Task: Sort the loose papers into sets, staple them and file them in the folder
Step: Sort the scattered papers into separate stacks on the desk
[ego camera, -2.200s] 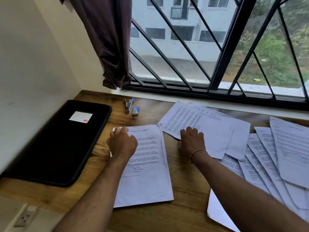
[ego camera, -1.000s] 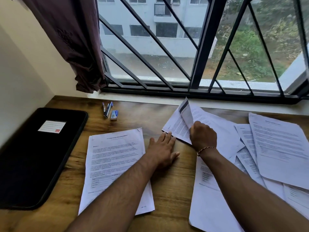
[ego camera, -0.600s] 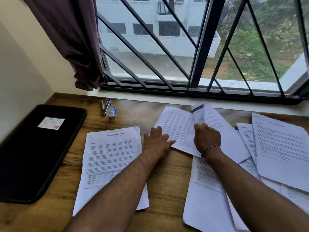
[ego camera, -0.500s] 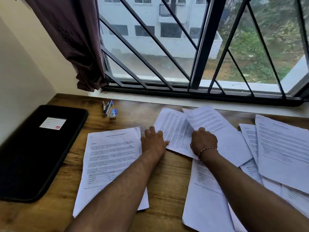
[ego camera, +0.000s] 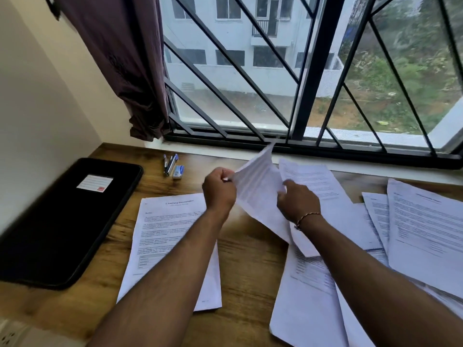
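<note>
Watching centre frame, we are seeing the left hand (ego camera: 219, 189) pinching the left corner of a printed sheet (ego camera: 258, 194), fingers curled tight on the paper. The right hand (ego camera: 298, 202) is gripping the same sheet at its right edge, fingers clamped on it. The sheet is tilting up off the worktop (ego camera: 250, 261). We are noting a printed set (ego camera: 170, 231) lying flat at lower left of the hands, loose papers (ego camera: 426, 234) fanning across the right, and the black folder (ego camera: 62, 216) lying closed at far left. A stapler (ego camera: 169, 163) and staple box (ego camera: 178, 171) are sitting just beside each other, upper left of the hands.
</note>
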